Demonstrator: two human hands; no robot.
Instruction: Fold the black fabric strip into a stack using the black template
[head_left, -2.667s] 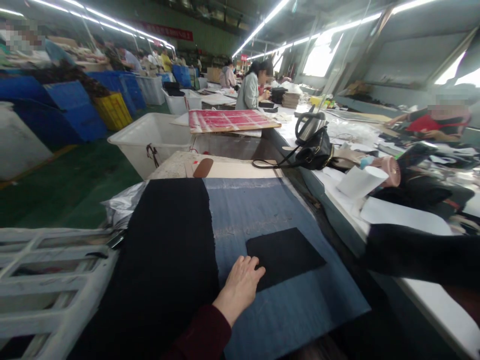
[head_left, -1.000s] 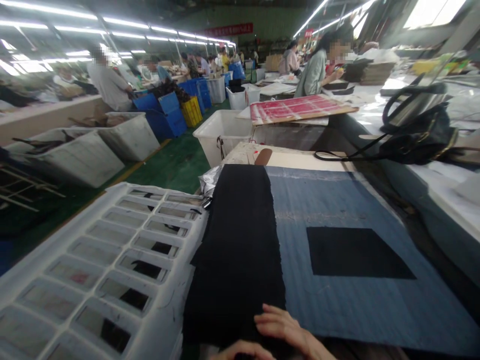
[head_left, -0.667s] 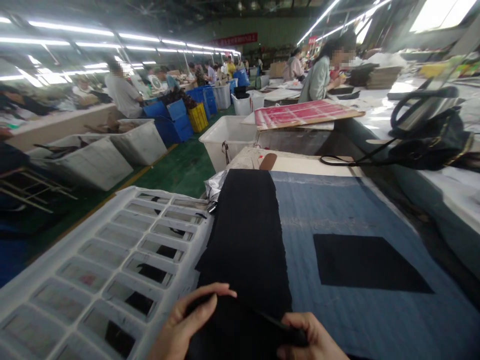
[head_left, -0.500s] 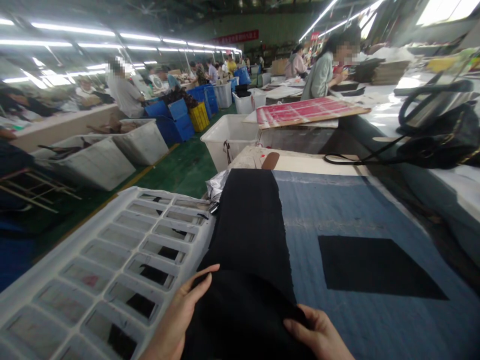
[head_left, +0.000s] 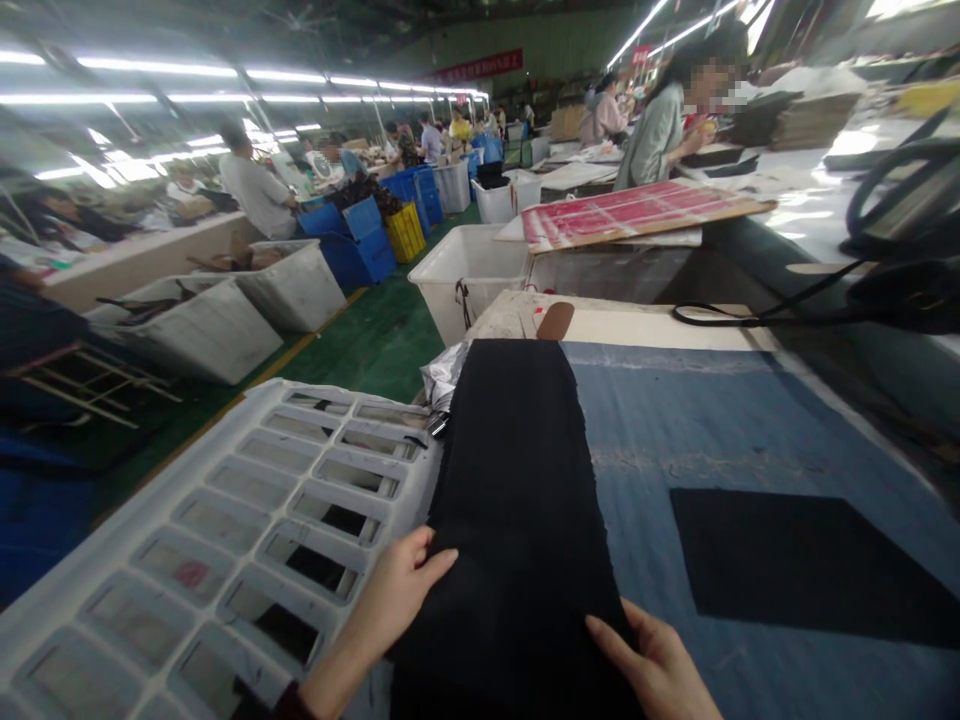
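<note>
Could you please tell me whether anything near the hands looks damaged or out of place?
Yes, mildly: the black cloth has a ragged right edge, unlike the clean-edged black panel lying on the blue sheet, which itself shows pale, scuffed-looking streaks.

A rounded brown piece [head_left: 555, 321] lies near the far edge of the table [head_left: 499, 316]. Beyond sit a white bin [head_left: 444, 305] and red-and-white board [head_left: 637, 213]; a white plastic grid [head_left: 289, 488] flanks the left edge.
</note>
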